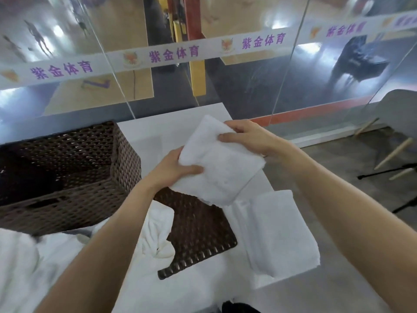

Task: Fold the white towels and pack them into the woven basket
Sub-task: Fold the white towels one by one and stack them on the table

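Above the white table (171, 129), my left hand (173, 166) and right hand (246, 136) pinched the folded towel (223, 163); I judged I should keep its edges together toward the woven basket (67, 177).

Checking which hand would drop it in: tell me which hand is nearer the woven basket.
Left. The left hand is just right of the woven basket; the right hand is farther right.

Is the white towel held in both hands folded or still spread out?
Folded. The white towel is a compact, thick rectangle with layered edges, gripped by the left hand and right hand above the white table.
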`<state>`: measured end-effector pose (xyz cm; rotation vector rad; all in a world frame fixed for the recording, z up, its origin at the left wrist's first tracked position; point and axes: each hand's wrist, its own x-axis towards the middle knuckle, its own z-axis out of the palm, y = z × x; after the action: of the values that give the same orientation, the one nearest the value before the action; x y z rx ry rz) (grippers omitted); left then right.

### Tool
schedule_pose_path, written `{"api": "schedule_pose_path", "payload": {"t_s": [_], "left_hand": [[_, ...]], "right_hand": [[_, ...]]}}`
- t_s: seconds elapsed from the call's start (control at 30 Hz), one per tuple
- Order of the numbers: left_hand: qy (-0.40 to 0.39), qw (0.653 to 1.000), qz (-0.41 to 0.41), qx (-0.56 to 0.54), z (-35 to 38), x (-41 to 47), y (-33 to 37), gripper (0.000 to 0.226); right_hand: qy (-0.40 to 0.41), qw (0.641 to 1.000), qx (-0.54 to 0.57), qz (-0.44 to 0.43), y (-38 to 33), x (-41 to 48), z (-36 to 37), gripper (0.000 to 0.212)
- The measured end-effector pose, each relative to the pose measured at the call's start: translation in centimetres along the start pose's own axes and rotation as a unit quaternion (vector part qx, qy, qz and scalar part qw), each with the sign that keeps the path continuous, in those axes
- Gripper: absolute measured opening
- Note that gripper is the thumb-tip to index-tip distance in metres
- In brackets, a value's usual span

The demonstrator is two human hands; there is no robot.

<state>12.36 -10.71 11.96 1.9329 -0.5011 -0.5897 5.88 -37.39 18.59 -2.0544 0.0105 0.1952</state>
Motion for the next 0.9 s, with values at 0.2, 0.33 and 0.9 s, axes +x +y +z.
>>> {"api": "schedule_pose_path", "payload": {"t_s": [0.2,0.33,0.9], "left_hand": [[-0.064,0.964,-0.098,-0.238,5.8,-1.4,-0.9,0.046],[-0.078,0.928,-0.173,-0.32,11.2,-2.0,-3.7,0.055],[0.085,0.901,-0.275,-0.324,20.7,6.3,-7.3,0.065]], "right_hand": [[0.05,0.879,0.448,0.155,5.5,-8.6,1.3,0.093],[0.034,0.888,0.433,0.151,11.7,-12.7,3.6,0.088],[0.108,0.896,0.277,0.33,23.1,-1.7,0.3,0.081]]}}
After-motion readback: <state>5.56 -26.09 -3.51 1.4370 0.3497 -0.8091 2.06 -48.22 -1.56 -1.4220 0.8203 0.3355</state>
